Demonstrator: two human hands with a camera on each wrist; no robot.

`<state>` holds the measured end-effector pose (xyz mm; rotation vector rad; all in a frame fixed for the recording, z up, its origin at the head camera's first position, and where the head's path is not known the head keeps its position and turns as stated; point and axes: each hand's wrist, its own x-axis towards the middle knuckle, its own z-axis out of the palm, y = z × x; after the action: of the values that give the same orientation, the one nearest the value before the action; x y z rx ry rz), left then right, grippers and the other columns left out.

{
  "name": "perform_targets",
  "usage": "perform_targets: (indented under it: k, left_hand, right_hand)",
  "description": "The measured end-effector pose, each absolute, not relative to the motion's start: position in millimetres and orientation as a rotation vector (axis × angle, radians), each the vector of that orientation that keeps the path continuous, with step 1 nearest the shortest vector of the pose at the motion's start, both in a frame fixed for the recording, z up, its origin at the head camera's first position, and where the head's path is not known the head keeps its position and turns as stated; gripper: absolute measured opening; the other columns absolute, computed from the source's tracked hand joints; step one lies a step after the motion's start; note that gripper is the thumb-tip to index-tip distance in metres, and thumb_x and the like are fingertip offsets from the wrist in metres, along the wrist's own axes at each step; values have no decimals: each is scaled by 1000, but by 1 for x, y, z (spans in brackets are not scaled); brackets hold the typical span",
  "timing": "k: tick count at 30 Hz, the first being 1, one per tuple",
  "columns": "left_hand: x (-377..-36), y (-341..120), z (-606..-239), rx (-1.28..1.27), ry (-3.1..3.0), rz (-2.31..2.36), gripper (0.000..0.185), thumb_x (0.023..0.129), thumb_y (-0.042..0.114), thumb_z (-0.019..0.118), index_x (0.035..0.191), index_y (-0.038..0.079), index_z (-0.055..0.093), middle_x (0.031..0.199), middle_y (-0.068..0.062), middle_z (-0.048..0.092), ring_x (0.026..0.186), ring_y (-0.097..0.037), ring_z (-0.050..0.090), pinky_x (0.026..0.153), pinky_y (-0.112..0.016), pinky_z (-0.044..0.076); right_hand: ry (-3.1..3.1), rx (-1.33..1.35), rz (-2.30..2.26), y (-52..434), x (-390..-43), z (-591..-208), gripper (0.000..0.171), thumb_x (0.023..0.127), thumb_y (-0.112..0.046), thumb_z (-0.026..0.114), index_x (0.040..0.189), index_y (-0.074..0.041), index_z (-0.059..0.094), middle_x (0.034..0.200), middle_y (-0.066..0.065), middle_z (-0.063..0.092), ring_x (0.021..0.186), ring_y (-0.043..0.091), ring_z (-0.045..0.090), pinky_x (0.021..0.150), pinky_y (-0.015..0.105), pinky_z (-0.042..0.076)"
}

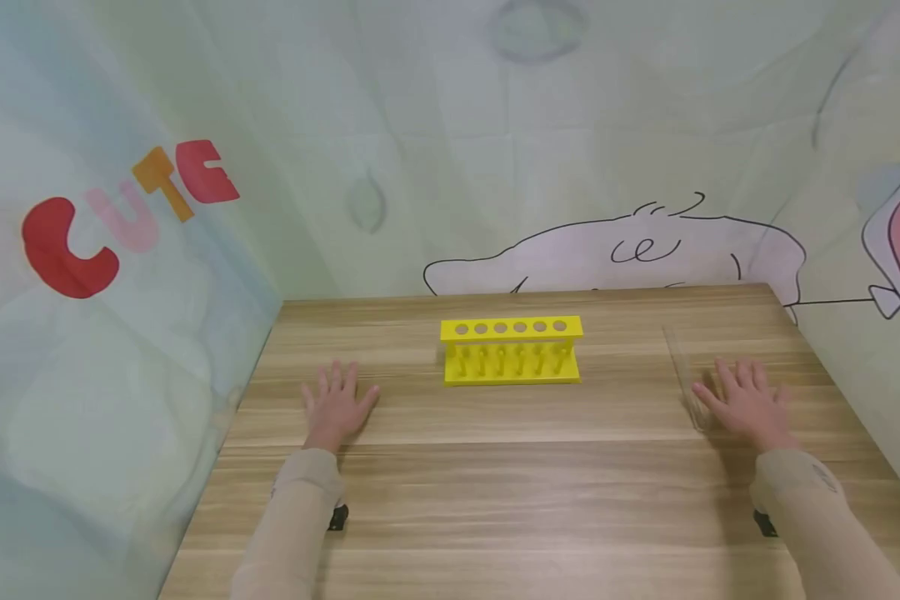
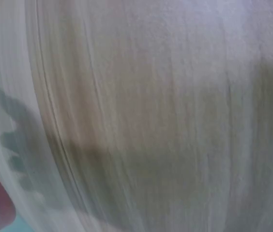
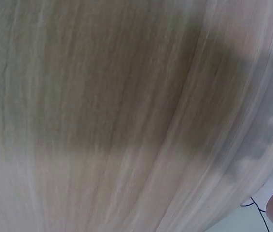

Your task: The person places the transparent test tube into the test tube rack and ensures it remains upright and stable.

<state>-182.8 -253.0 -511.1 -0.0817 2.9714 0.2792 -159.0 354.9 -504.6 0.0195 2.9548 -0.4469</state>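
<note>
My left hand (image 1: 339, 408) is spread with straight fingers over the left side of the wooden table (image 1: 510, 500). On the right, my right hand (image 1: 750, 407) is likewise spread, palm down, holding nothing. Just left of its thumb lies a clear glass test tube (image 1: 681, 367), slanting away from me with its near end by the thumb. A yellow test tube rack (image 1: 512, 352) stands upright between the hands, further back, with a row of round holes on top and pegs below. Each wrist view shows mostly tabletop, the hand's shadow and a sliver of hand.
A pale curtain (image 1: 390, 150) with cartoon drawings and coloured letters (image 1: 71, 250) hangs behind the table and along its sides. The table's back edge runs a short way behind the rack. Small black devices (image 1: 338, 517) are strapped at both wrists.
</note>
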Motion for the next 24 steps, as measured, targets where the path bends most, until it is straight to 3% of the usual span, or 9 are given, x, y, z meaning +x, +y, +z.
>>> perform_targets:
  k: [8, 24]
  left_hand:
    - [-184, -251, -512, -34, 3000, 302, 73, 88, 58, 26, 143, 11, 11, 147, -21, 3, 133, -42, -2, 99, -66, -6]
    - [-186, -244, -510, -33, 3003, 353, 71, 90, 54, 29, 143, 12, 9, 147, -21, 3, 133, -42, -4, 98, -66, -10]
  right_hand:
    - [2964, 5, -464, 349, -160, -504, 77, 89, -57, 27, 141, -3, 8, 141, 33, -3, 127, 52, -7, 87, 74, -7]
    - [2985, 5, -476, 342, -164, -504, 76, 89, -56, 27, 141, -3, 8, 142, 32, -1, 127, 51, -3, 89, 74, -5]
